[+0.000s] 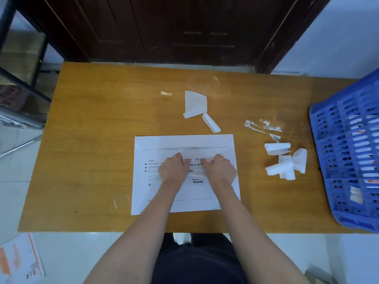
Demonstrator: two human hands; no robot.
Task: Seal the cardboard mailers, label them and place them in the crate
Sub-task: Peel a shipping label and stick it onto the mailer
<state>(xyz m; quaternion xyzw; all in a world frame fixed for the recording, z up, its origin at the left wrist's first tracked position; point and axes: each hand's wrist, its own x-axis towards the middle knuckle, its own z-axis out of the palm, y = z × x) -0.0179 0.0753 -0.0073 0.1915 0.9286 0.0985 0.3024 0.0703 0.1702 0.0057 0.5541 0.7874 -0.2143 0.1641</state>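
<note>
Center of tabletop: white cardboard mailer lying flat, flap folded down. Both hands on its middle, L hand & R hand w/ fingers curled, pressing a barcode label between them. Blue crate at R edge, mailers inside. Backing-paper scraps near crate, more scraps behind mailer.

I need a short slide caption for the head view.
Both hands press a barcode label onto a white mailer on the table, blue crate alongside.
</note>
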